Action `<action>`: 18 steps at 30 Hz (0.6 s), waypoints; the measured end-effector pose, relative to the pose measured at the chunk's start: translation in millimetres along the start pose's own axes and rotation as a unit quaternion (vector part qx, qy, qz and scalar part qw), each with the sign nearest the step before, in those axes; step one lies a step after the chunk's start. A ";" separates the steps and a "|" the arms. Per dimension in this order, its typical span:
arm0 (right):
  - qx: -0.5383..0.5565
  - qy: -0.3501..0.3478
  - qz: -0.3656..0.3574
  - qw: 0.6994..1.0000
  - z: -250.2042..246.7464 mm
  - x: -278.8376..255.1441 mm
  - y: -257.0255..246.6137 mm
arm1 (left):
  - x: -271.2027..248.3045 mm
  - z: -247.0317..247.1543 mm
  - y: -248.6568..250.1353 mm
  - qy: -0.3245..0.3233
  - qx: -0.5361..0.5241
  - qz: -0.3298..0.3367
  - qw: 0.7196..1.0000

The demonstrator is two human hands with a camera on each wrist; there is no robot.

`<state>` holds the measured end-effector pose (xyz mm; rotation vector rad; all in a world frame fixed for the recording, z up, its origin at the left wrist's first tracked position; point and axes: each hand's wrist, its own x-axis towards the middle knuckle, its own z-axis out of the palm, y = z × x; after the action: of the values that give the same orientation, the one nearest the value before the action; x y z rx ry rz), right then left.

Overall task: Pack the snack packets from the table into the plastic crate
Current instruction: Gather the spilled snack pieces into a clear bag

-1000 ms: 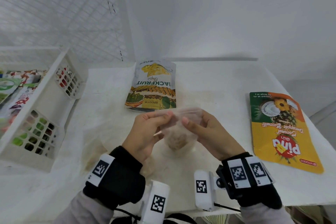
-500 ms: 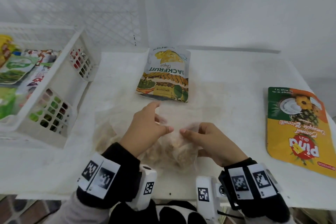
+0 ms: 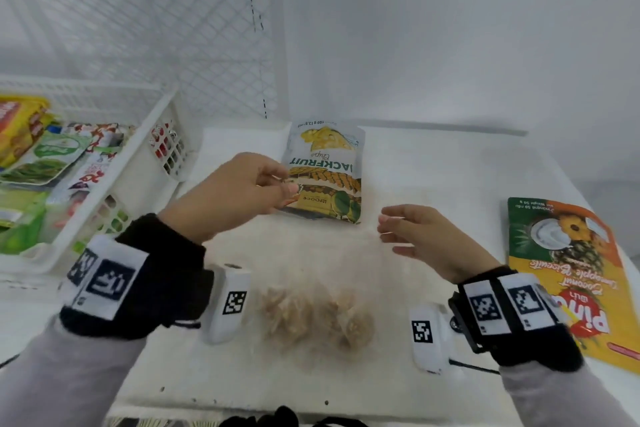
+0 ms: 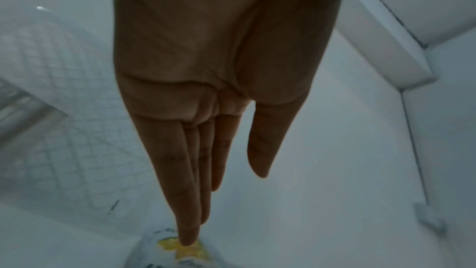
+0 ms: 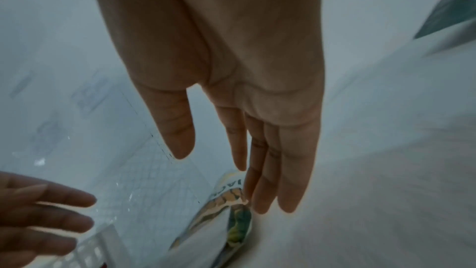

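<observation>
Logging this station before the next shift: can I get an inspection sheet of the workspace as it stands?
Surface: white table, faintly stained.
Job's things: clear bag of brown snacks near front edge; jackfruit packet behind it; pineapple biscuit packet at right; white crate at left, holding packets.
Clutter: nothing seen.
Grippers: left hand and right hand above the table, fingers straight, holding nothing.
Cables: black lead by right wrist.
Surroundings: white wall, wire mesh.

Wall: a plain white wall (image 3: 450, 28) rises behind the table.
Mesh: a white wire mesh panel (image 3: 138, 21) stands at the back left.
</observation>
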<state>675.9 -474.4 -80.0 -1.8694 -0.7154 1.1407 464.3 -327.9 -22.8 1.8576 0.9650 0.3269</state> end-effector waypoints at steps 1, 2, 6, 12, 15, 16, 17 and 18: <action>-0.010 -0.005 -0.002 1.000 -1.6 8.2 -6.1 | 11.8 -6.3 1.5 0.002 0.014 -0.004 1.000; -0.023 -0.009 -0.001 1.000 -1.9 16.9 -11.5 | 24.5 -10.8 1.6 0.001 0.036 -0.014 0.999; -0.060 -0.013 0.025 0.998 3.1 47.6 -25.6 | 68.1 -12.8 -9.9 -0.054 0.182 -0.085 0.978; -0.114 -0.046 0.039 0.992 9.7 64.2 -36.4 | 87.6 3.8 -30.5 -0.126 0.130 -0.147 0.972; -0.149 -0.042 0.015 0.988 8.4 61.4 -45.1 | 85.7 4.4 -31.2 -0.122 0.087 -0.120 0.981; -0.156 -0.035 -0.001 0.987 6.6 59.3 -48.7 | 84.6 3.2 -30.4 -0.109 0.077 -0.100 0.986; -0.160 -0.028 -0.021 0.987 4.8 57.8 -52.8 | 82.6 0.7 -29.4 -0.085 0.063 -0.077 0.991; -0.164 -0.019 -0.041 0.985 3.0 55.3 -57.3 | 80.3 -2.4 -28.8 -0.049 0.049 -0.053 0.996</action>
<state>694.0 -400.6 -55.8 -2.0708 -1.0428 1.0566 501.3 -261.1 -60.9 1.8839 1.0238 0.1250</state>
